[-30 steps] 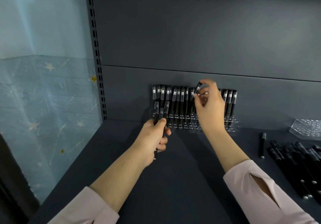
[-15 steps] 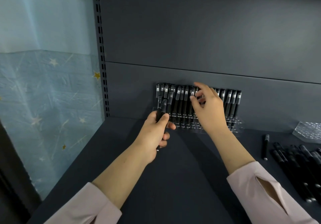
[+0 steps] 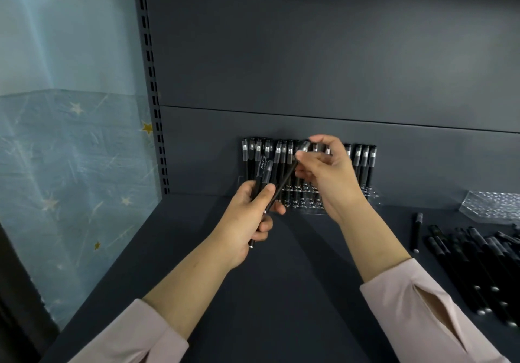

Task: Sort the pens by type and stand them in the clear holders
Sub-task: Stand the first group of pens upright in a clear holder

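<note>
Before the clear holder (image 3: 372, 193), grips a bunch of black pens (image 3: 262, 169) in the left hand (image 3: 246, 223), pinches the cap of one slanted pen (image 3: 282, 184) with the right hand (image 3: 330, 181).

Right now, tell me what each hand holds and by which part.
Left hand grips upright black pens around their lower barrels. Right hand pinches one tilted pen at its capped top end.

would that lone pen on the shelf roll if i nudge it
Probably: the lone pen looks round and lies flat on the smooth shelf, so a sideways nudge may roll it. Slim and straight, it seems light and stiff.
</note>
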A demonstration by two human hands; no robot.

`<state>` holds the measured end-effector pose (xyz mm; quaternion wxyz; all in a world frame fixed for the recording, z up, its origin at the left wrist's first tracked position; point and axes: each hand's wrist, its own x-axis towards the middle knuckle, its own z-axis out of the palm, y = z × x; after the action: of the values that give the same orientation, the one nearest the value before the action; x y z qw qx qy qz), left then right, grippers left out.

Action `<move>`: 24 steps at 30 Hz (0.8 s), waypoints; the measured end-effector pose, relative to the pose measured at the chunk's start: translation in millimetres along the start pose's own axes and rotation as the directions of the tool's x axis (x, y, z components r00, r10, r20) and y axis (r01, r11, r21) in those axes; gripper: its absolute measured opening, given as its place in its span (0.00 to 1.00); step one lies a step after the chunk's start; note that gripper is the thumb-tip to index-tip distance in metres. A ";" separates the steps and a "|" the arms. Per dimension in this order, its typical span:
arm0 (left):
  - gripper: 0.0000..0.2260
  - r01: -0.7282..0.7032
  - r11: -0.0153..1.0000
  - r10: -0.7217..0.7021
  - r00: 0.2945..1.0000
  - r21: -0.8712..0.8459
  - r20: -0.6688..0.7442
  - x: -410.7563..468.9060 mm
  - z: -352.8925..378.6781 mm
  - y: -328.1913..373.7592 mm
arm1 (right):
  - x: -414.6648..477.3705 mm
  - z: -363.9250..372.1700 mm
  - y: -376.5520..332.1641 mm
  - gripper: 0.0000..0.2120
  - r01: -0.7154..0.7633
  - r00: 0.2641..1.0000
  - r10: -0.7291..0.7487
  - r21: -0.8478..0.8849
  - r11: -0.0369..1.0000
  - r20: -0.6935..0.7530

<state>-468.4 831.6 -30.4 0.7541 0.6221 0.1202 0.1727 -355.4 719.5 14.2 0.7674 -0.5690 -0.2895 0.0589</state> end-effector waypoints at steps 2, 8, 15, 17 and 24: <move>0.09 0.039 0.999 -0.040 0.999 -0.006 -0.023 1.2 -0.4 -0.5 | 3.4 -8.1 -2.5 0.13 0.049 0.986 -0.043 0.039 0.998 -0.158; 0.05 0.120 0.988 -0.124 0.992 -0.094 -0.033 5.0 1.5 -5.5 | 5.4 -34.6 -0.4 0.13 0.241 0.773 -0.454 -0.458 0.856 -0.442; 0.05 0.077 0.997 -0.077 0.997 -0.001 -0.031 4.6 1.2 -10.5 | 5.8 -31.3 9.5 0.15 0.297 0.770 -0.559 -0.603 0.741 -0.307; 0.05 0.066 0.998 -0.066 0.997 0.002 -0.035 4.7 0.6 -10.7 | 6.3 -29.6 12.5 0.15 0.302 0.777 -0.575 -0.650 0.698 -0.257; 0.05 0.045 0.999 -0.046 0.997 -0.020 -0.057 5.6 0.0 -11.1 | 10.6 -16.4 14.3 0.11 0.343 0.746 -0.666 -0.841 0.418 -0.026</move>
<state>-462.1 832.0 -41.1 0.7599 0.6069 0.1543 0.1744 -334.9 715.2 2.3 0.4490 -0.7303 -0.2992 -0.4189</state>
